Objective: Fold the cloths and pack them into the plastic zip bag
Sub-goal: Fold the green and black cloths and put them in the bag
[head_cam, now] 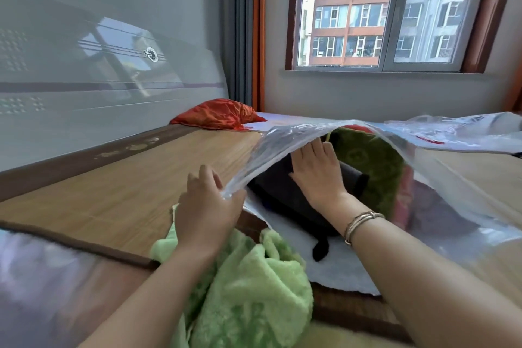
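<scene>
While the left hand (207, 206) pinches the upper lip of the clear plastic zip bag (440, 178) and lifts it so the mouth gapes, the right hand (317, 174) reaches inside with fingers straight and flat, pressing on a folded black cloth (278, 192) that lies in the bag's opening. Behind that cloth, deeper in the bag, sits a dark green patterned cloth (370, 169), with something red beside it seen through the plastic. A black strap (320, 249) trails out over the bag's white lower sheet. A fluffy light green cloth (254, 285) lies bunched, unfolded, under the left forearm at the near edge of the bed, whose bamboo mat (113, 195) carries everything. A red pillow (219, 114) rests by the headboard (84, 79)
</scene>
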### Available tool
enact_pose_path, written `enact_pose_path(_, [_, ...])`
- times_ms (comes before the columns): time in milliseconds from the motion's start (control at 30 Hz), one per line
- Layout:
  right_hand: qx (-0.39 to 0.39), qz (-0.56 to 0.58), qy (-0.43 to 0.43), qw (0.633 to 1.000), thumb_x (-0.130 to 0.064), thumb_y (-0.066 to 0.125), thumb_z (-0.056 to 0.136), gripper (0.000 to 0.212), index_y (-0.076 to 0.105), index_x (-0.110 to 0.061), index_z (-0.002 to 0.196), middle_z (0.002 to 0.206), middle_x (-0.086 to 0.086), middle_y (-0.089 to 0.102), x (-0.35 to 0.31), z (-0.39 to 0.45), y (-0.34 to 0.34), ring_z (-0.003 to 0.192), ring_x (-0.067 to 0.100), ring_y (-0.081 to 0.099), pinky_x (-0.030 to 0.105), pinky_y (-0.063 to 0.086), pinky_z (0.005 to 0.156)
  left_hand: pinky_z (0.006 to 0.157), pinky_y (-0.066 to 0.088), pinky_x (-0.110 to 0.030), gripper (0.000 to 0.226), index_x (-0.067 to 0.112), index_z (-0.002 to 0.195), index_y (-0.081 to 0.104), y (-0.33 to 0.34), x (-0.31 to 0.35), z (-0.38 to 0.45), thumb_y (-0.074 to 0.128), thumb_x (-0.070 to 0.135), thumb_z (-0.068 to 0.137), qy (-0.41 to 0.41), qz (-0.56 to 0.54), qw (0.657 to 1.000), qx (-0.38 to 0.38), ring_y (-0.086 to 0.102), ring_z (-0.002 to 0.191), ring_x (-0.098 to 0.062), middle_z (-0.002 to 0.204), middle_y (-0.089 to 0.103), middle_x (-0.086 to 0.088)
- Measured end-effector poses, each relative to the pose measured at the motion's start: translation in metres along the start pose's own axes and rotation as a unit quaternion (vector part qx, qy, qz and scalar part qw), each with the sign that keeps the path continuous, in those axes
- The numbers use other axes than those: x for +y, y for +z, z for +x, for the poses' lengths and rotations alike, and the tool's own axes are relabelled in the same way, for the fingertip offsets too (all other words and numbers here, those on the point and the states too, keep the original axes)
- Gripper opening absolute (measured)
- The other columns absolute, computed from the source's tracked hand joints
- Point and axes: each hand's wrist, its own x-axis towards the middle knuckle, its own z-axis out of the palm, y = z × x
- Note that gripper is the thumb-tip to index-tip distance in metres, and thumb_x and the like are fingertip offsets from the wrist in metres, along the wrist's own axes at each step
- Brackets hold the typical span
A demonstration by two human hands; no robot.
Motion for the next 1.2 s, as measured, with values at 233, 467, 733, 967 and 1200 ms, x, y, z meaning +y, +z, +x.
enact_pose_path(233, [-0.052, 0.016, -0.192, 0.980, -0.059, 0.035, 0.091, 0.064, 0.042, -0.025, 0.144, 0.152, 0.011, 0.037, 0.002, -0.035, 0.033, 0.140, 0.037, 0.032, 0.059, 0.013, 0.114, 0.062, 0.034, -0.039, 0.030, 0.021, 0.070, 0.038, 0.010, 0.008, 0.005, 0.042, 0.026, 0.099, 0.013, -0.094, 0.992, -0.078, 0.047, 0.070, -0.030, 0.063, 0.048, 0.002])
enact_pose_path(467, [-0.169, 0.073, -0.132, 0.974, -0.065, 0.026, 0.088, 0.067, 0.039, -0.033, 0.146, 0.154, 0.005, 0.036, -0.004, -0.015, 0.072, 0.141, 0.041, 0.030, 0.068, -0.001, 0.105, 0.079, 0.043, -0.032, 0.030, 0.011, 0.124, 0.056, 0.010, -0.004, 0.014, 0.041, 0.025, 0.103, 0.017, -0.088, 0.990, -0.105, 0.062, 0.095, -0.033, 0.100, 0.069, -0.013])
enact_pose_path(733, [-0.209, 0.111, -0.141, 0.961, -0.071, -0.006, 0.083, 0.082, 0.018, -0.035, 0.152, 0.163, 0.000, 0.005, 0.011, -0.022, 0.040, 0.149, 0.027, 0.001, 0.062, -0.007, 0.112, 0.054, 0.036, -0.030, 0.028, 0.014, 0.091, 0.044, 0.006, -0.005, 0.014, 0.052, 0.040, 0.096, 0.006, -0.042, 0.989, -0.142, 0.056, 0.069, -0.018, 0.077, 0.060, -0.002])
enact_pose_path(967, [-0.042, 0.376, 0.125, 0.917, -0.036, 0.041, 0.095, 0.028, 0.049, -0.016, 0.077, 0.074, -0.002, 0.053, -0.020, -0.091, -0.084, 0.072, 0.020, 0.052, 0.037, 0.044, 0.062, 0.094, 0.048, -0.045, 0.077, 0.017, 0.126, 0.039, -0.045, -0.024, -0.026, 0.059, 0.071, 0.075, -0.066, 0.075, 0.979, -0.175, 0.055, 0.112, -0.029, 0.125, 0.053, -0.006])
enact_pose_path(1200, [-0.366, 0.491, 0.182, 0.769, -0.057, 0.064, 0.082, 0.050, 0.043, -0.017, 0.103, 0.100, -0.002, 0.059, -0.043, -0.130, -0.154, 0.095, 0.018, 0.056, 0.030, 0.040, 0.066, 0.082, 0.048, -0.032, 0.057, 0.003, 0.118, 0.042, -0.076, -0.038, -0.092, 0.074, 0.027, 0.077, -0.192, -0.004, 0.954, -0.229, 0.057, 0.109, -0.032, 0.114, 0.056, -0.012])
